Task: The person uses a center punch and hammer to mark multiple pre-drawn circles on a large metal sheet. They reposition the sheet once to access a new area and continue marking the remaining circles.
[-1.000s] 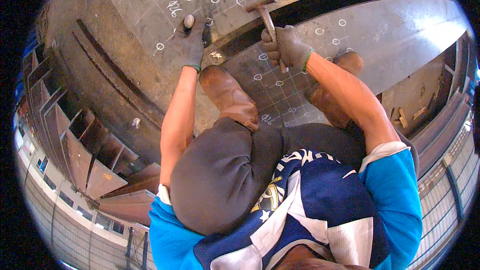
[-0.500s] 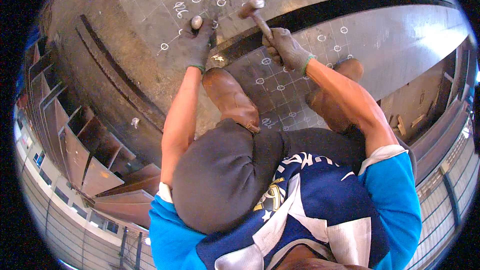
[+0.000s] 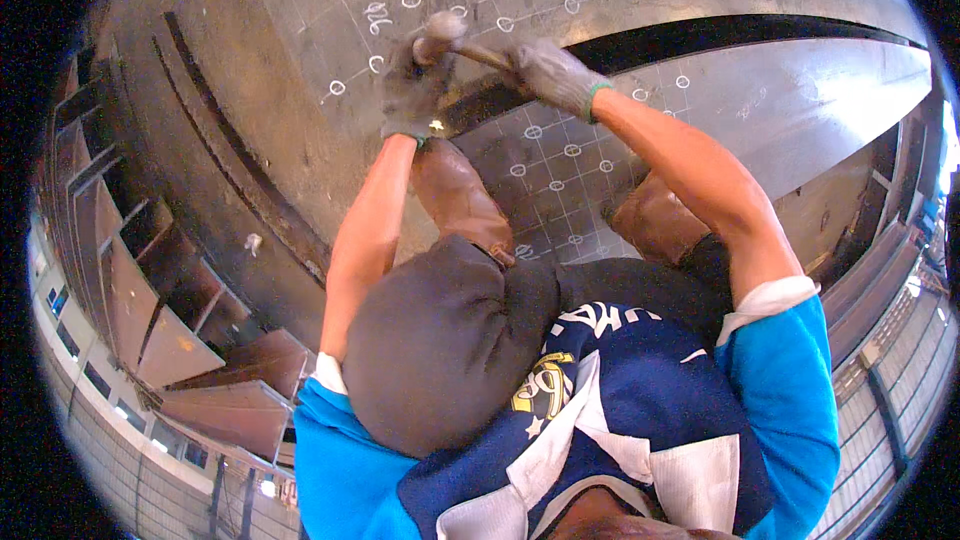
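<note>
Grey steel plate (image 3: 300, 140), marked with a chalk grid and small white circles, lies under the person, and I take it as the landmark for all the rest. A dark gap (image 3: 700, 40) runs across the plate from the middle toward the right side.

The left hand (image 3: 410, 90), in a grey work glove, is closed around a thin upright tool, probably a punch; only its top end can be guessed under the hammer, so I cannot tell its exact shape. This hand rests at the near edge of the upper part of the plate, just above the dark gap.

The right hand (image 3: 550, 72), also in a grey glove with a green cuff, is wrapped fully around the wooden handle of a hammer (image 3: 440, 32). The rounded hammer head is right over the left hand and seems to touch the top of the tool, but the picture is a little blurred there.

Two brown leather boots (image 3: 460, 195) stand on the lower part of the plate, below the hands, among the chalk circles. The person wears blue sleeves and dark trousers. To the left of the plate, steel ribs (image 3: 160, 290) stand in a row.
</note>
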`<action>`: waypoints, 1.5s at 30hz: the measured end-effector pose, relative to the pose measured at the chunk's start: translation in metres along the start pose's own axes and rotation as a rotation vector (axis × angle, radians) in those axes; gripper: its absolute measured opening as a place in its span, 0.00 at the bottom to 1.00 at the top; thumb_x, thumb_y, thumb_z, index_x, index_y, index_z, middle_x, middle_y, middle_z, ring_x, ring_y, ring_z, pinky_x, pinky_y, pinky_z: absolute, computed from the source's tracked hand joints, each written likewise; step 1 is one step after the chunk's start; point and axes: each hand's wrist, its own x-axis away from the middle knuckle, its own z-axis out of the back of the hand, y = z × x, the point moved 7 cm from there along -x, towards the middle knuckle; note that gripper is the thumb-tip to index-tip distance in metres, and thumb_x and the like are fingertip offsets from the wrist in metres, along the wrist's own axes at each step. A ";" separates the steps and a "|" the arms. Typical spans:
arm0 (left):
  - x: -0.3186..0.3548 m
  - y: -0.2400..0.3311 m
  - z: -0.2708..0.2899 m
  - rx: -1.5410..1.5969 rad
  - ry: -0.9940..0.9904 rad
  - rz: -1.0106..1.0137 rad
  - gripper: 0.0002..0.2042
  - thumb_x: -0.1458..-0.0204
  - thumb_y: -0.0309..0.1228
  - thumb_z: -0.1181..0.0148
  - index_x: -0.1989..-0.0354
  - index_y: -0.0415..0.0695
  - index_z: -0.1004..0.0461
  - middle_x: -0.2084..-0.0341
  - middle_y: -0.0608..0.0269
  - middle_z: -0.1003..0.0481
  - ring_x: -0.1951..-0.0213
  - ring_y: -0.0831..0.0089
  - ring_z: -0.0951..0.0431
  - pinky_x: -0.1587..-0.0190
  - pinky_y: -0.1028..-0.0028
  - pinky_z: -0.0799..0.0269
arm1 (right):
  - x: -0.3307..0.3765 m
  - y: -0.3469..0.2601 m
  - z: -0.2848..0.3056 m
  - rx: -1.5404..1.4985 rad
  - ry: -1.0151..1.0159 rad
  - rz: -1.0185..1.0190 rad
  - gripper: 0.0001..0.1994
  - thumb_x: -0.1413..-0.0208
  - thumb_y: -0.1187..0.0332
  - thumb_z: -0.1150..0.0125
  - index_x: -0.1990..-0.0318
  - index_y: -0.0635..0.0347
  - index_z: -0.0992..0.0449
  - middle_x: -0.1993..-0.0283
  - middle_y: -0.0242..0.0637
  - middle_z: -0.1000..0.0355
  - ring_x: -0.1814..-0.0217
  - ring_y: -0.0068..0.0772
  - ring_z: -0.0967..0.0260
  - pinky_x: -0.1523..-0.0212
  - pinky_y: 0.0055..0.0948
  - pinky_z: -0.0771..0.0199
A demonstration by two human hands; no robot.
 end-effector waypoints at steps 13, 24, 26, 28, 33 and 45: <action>-0.035 -0.020 0.016 0.755 0.176 0.142 0.10 0.42 0.31 0.28 0.54 0.45 0.20 0.65 0.67 0.18 0.69 0.77 0.21 0.67 0.74 0.23 | 0.112 0.050 0.151 -0.246 -0.257 -0.474 0.16 0.29 0.55 0.51 0.69 0.52 0.33 0.80 0.24 0.41 0.83 0.20 0.46 0.84 0.29 0.46; -0.041 0.038 -0.068 0.302 -0.031 0.051 0.15 0.41 0.35 0.28 0.51 0.42 0.21 0.60 0.66 0.19 0.61 0.78 0.21 0.57 0.75 0.24 | 0.197 0.112 0.088 -0.826 0.016 -0.978 0.20 0.28 0.49 0.59 0.67 0.50 0.32 0.79 0.22 0.41 0.82 0.18 0.49 0.83 0.25 0.47; -0.042 0.024 -0.069 0.362 -0.024 0.126 0.13 0.41 0.32 0.29 0.51 0.42 0.21 0.60 0.66 0.19 0.61 0.77 0.21 0.57 0.74 0.23 | 0.199 0.108 0.082 -0.964 0.103 -1.009 0.19 0.27 0.50 0.60 0.65 0.51 0.32 0.77 0.23 0.40 0.81 0.18 0.47 0.81 0.26 0.46; -0.045 0.025 -0.071 0.377 0.004 0.142 0.12 0.41 0.30 0.29 0.52 0.42 0.21 0.60 0.66 0.19 0.61 0.77 0.21 0.56 0.74 0.23 | 0.195 0.103 0.089 -1.010 0.141 -1.031 0.18 0.26 0.52 0.61 0.63 0.52 0.31 0.75 0.24 0.38 0.80 0.19 0.46 0.81 0.27 0.46; -0.046 0.026 -0.070 0.340 0.037 0.053 0.11 0.41 0.28 0.29 0.52 0.41 0.20 0.61 0.67 0.19 0.62 0.77 0.21 0.57 0.73 0.22 | 0.190 0.114 0.123 -0.701 0.098 -0.912 0.18 0.26 0.53 0.61 0.63 0.53 0.32 0.75 0.26 0.39 0.80 0.19 0.43 0.81 0.28 0.44; -0.036 0.052 -0.071 0.265 0.013 0.077 0.14 0.40 0.26 0.31 0.48 0.42 0.23 0.60 0.65 0.20 0.62 0.74 0.22 0.58 0.71 0.22 | 0.164 0.114 0.107 -1.186 -0.008 -1.043 0.19 0.27 0.50 0.59 0.67 0.50 0.34 0.79 0.22 0.42 0.82 0.17 0.51 0.82 0.26 0.49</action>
